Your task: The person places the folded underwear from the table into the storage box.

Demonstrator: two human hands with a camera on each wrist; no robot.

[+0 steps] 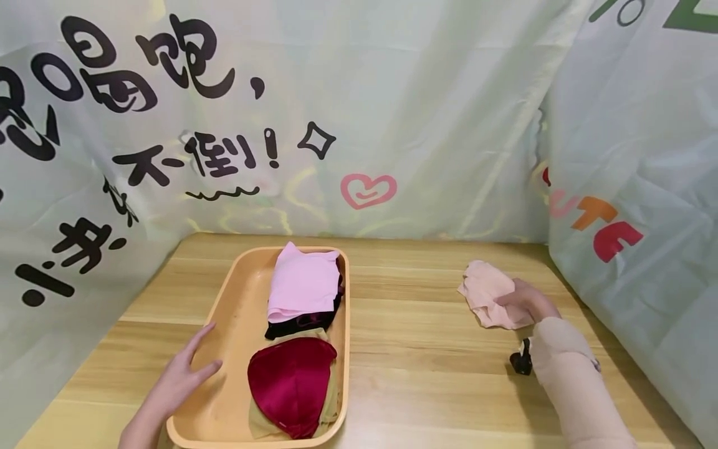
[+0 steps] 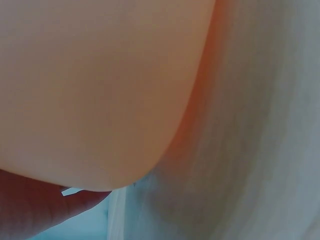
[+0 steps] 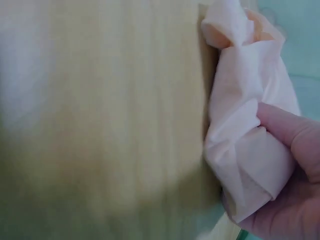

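On the right of the table, my right hand [image 1: 527,299] grips a crumpled pale pink cloth [image 1: 488,293]. In the right wrist view, the thumb [image 3: 282,122] presses into the folds of that soft cloth [image 3: 245,130], with the other fingers partly hidden beneath it. My left hand [image 1: 182,377] is at the left side of an orange tray [image 1: 346,293], its fingers spread and its thumb reaching over the rim. The tray's outer wall [image 2: 100,100] fills much of the left wrist view, and part of the left hand [image 2: 40,205] shows below it.
Inside the tray's right half lie a folded pink cloth [image 1: 305,284] over a black one [image 1: 300,324], and a dark red satiny piece [image 1: 291,383] over a tan one [image 1: 331,399]. Printed curtains [image 1: 449,125] enclose the wooden table [image 1: 415,349]. A small black device [image 1: 521,358] sits at the right wrist.
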